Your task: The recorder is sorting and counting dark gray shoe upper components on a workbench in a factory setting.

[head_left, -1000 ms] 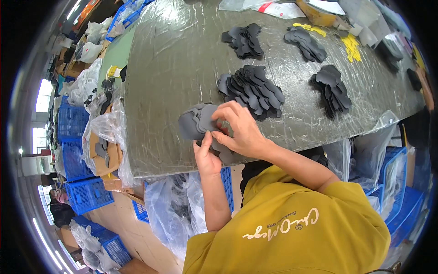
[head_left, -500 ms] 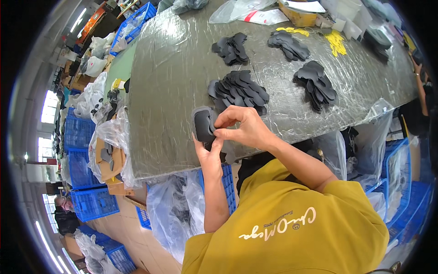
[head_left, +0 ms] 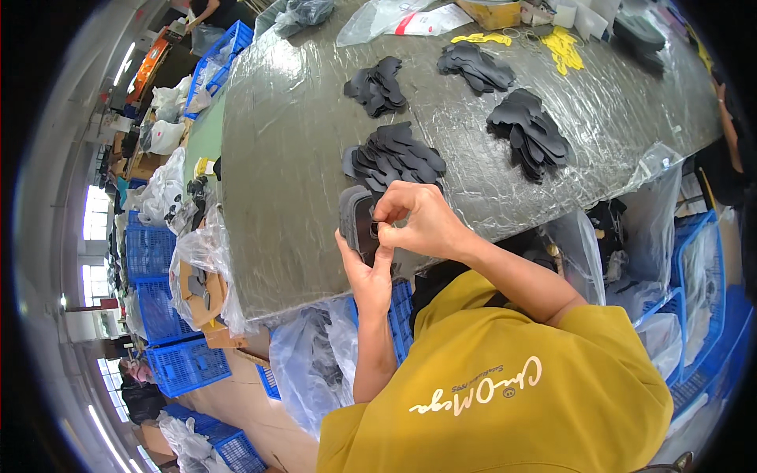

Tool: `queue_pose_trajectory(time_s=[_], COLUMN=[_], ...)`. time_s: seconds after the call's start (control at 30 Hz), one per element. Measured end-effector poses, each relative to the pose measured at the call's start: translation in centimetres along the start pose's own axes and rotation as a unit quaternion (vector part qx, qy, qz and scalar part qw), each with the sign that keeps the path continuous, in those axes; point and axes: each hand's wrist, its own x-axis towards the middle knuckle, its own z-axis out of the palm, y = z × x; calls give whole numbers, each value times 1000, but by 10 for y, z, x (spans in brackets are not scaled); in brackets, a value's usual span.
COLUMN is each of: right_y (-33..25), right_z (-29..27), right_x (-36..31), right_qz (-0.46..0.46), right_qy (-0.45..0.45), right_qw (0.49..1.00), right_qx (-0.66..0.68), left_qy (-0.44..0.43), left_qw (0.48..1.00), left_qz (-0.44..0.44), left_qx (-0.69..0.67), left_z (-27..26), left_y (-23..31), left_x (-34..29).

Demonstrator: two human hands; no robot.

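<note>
At the table's near edge, my left hand (head_left: 367, 277) is closed around a stack of thin, dark grey, rounded flat pieces (head_left: 348, 217). The inner face of the stack looks brownish and shiny. My right hand (head_left: 427, 222) is closed, thumb and forefinger pinching at the right edge of this stack; a small dark bit shows by the fingertips, too small to name. Just beyond my hands lies a fanned pile of similar black pieces (head_left: 397, 158). Further black piles rest at the far middle (head_left: 377, 85), far right (head_left: 475, 68) and right (head_left: 528, 132).
The table (head_left: 276, 181) has a shiny film cover. Yellow strips (head_left: 562, 49), a plastic bag (head_left: 402, 20) and a yellow container (head_left: 490, 13) sit at the far side. Blue crates (head_left: 188, 366) stand left. Bag-lined crates (head_left: 698, 292) stand right. A clear bag (head_left: 311, 370) hangs below the near edge.
The view has shifted slightly. The dark piece that curved across the stack's front no longer shows there, and a brownish face is visible instead. Both hands stay on the stack.
</note>
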Motion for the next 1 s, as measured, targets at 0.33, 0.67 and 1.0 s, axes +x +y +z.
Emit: queue_pose_trajectory(time_s=[0.33, 0.67, 1.0], right_y=[27, 16, 80], right_z=[-8, -119, -215], right_x=[12, 18, 7], right_qz=[-71, 105, 27], right_qy=[66, 286, 247], right_qw=[995, 917, 825], right_qx=[1, 257, -507], left_qy=[105, 28, -72], left_qw=[968, 871, 861], left_qz=[-123, -222, -280], left_qx=[-190, -438, -418], left_z=[22, 1, 38], left_y=[-16, -44, -38], left_x=[30, 53, 53])
